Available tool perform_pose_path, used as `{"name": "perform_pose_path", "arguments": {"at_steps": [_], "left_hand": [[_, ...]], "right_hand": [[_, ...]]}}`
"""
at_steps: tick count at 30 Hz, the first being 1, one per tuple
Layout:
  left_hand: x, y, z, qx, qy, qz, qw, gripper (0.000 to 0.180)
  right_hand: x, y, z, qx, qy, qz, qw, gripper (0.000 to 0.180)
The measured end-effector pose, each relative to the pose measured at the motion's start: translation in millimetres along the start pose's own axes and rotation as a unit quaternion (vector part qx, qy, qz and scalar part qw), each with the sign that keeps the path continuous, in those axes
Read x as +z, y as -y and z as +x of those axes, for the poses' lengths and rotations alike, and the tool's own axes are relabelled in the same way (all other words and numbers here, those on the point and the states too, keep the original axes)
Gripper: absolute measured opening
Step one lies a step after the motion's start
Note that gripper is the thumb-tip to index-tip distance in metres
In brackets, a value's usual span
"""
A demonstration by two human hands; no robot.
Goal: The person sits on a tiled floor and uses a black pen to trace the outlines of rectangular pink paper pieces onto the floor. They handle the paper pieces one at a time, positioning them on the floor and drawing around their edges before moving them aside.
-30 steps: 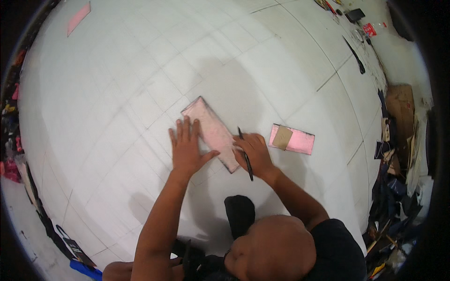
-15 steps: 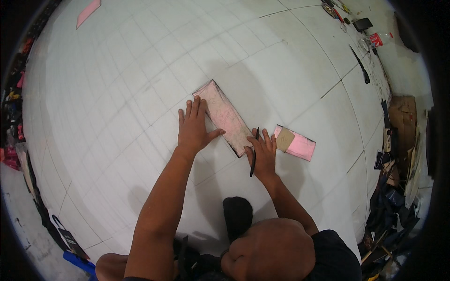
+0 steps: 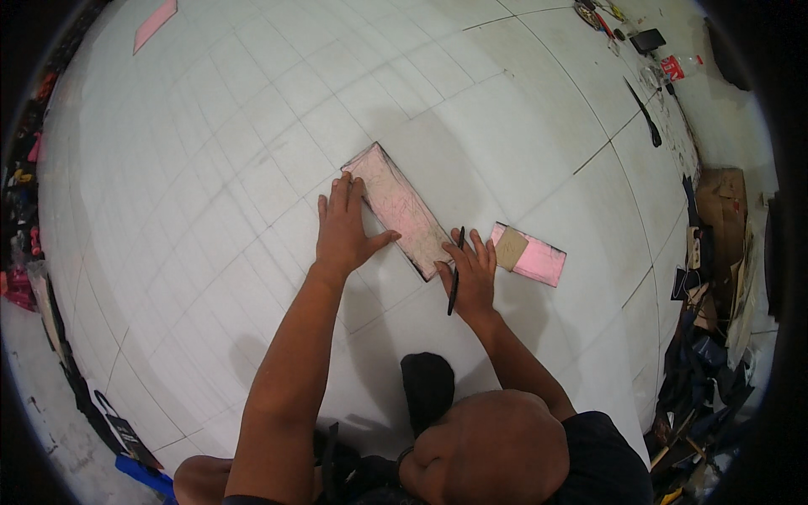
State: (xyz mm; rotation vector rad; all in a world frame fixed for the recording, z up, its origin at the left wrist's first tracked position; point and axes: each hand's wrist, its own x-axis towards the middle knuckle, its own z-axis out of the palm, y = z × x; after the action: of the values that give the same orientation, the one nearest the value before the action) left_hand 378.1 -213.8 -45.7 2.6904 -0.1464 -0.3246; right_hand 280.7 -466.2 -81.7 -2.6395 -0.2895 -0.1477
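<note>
A long pink rectangular template [image 3: 401, 208] with dark, scuffed edges lies slanted on a large white sheet [image 3: 252, 278]. My left hand [image 3: 343, 227] rests along its left side, fingers spread, with fingertips on the far-left edge and the thumb on its middle. At the near right end, the fingers of my right hand [image 3: 473, 273] press on the template. A slim black pen [image 3: 454, 286] is held in that same hand, tucked between the fingers and pointing back toward me. Just right of it lies a smaller pink rectangle [image 3: 545, 262] with a brown patch [image 3: 511, 249] across it.
Faint straight lines cross the white sheet. Another pink piece [image 3: 155, 26] lies at the far left. Toward the right are black-handled scissors [image 3: 646, 118], a red-labelled bottle [image 3: 673, 67] and a brown cardboard box [image 3: 722, 210]. Dark clutter lines both sides; my foot [image 3: 427, 389] is near the middle.
</note>
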Motion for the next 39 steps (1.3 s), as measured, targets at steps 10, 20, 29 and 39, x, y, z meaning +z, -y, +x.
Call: {"name": "perform_pose_path", "arguments": {"at_steps": [10, 20, 29, 39], "left_hand": [[-6, -4, 3, -0.014, 0.025, 0.016, 0.999, 0.120], [-10, -12, 2, -0.034, 0.044, 0.029, 0.998, 0.130], [-11, -17, 2, -0.035, 0.051, 0.048, 0.997, 0.136], [-15, -16, 2, -0.035, 0.057, 0.020, 0.998, 0.133]], "right_hand": [[-1, 2, 1, 0.006, 0.001, -0.005, 1.000, 0.037], [-2, 4, 3, 0.024, 0.017, 0.008, 1.000, 0.037], [-4, 3, 2, -0.006, -0.008, 0.014, 1.000, 0.039], [-5, 5, 4, 0.001, 0.007, 0.003, 1.000, 0.041]]}}
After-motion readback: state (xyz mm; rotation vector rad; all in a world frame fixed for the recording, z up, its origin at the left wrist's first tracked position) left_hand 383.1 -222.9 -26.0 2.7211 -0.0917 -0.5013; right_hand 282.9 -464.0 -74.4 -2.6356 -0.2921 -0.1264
